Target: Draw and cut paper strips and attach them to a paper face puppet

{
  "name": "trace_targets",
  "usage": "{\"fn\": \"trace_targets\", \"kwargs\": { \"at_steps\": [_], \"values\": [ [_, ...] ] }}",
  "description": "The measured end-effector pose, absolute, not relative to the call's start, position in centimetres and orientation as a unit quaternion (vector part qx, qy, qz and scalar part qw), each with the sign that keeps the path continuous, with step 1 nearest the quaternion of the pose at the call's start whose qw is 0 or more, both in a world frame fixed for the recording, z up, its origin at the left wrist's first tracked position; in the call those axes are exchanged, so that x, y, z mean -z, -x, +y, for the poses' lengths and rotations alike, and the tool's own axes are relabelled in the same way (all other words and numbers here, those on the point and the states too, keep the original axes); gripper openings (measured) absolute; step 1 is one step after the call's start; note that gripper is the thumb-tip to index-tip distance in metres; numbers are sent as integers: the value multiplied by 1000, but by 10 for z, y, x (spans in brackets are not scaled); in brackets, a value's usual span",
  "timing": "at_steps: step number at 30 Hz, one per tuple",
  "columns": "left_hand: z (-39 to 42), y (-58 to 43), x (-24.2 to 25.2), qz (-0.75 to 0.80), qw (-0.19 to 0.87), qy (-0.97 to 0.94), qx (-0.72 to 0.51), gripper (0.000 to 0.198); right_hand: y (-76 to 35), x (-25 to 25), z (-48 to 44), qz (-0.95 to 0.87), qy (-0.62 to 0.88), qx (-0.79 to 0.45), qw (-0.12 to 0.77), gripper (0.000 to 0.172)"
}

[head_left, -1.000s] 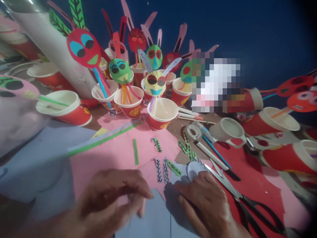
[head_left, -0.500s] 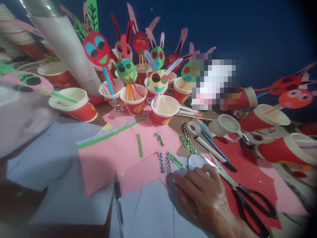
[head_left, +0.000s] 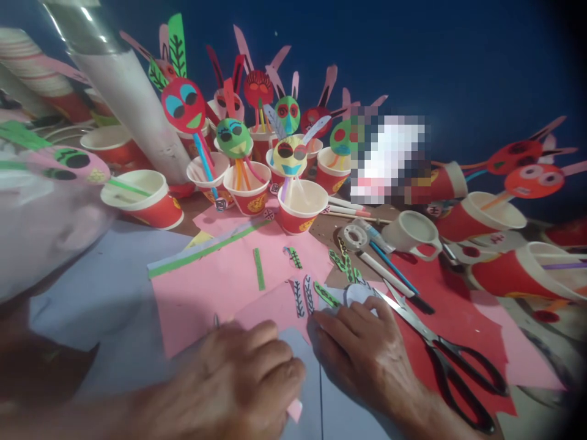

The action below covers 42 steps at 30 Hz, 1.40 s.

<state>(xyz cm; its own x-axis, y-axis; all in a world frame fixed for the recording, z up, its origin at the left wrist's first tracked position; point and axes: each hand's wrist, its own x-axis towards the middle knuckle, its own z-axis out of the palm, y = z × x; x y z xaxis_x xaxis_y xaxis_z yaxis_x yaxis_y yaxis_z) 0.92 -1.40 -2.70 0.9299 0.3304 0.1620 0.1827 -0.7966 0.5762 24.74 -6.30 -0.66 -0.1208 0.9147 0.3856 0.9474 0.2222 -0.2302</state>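
My left hand [head_left: 238,379] is low in the middle, fingers curled down over a pen [head_left: 215,319] whose end pokes out behind the knuckles. A small pink scrap [head_left: 295,410] shows under its fingertips. My right hand [head_left: 367,354] lies flat with fingers spread on a pale lilac paper sheet [head_left: 330,409], fingertips beside a white paper disc [head_left: 356,294]. Small leaf-shaped cutouts with black veins [head_left: 302,296] lie just beyond both hands on a pink sheet [head_left: 215,284].
Black-handled scissors [head_left: 440,354] lie on red paper right of my right hand. Beyond stand several red paper cups [head_left: 300,211] holding paper faces on straws, a tape roll [head_left: 355,236], pens, a white mug [head_left: 413,231] and a tall pale tube [head_left: 128,104] at the left.
My left hand left the view half a second ago, exposing a pen on the paper, and has come back down over that pen. My right hand stayed flat on the paper.
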Motion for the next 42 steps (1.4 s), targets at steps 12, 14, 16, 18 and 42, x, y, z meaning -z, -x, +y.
{"fn": "trace_targets", "kwargs": {
  "at_steps": [12,14,16,18,42],
  "values": [
    [40,-65,-11,133,155,-965,-167,21,-237,6,-60,-736,632,51,237,18],
    [40,-65,-11,138,152,-966,-160,22,-236,4,-60,-738,630,53,236,21],
    [39,-66,-12,141,150,-967,-148,23,-236,2,-60,-740,629,53,231,23],
    [37,-67,-12,146,152,-969,-131,24,-236,1,-61,-742,630,53,224,23],
    [39,-67,-9,156,157,-967,-130,20,-249,6,-64,-709,621,7,334,9]
  ]
}}
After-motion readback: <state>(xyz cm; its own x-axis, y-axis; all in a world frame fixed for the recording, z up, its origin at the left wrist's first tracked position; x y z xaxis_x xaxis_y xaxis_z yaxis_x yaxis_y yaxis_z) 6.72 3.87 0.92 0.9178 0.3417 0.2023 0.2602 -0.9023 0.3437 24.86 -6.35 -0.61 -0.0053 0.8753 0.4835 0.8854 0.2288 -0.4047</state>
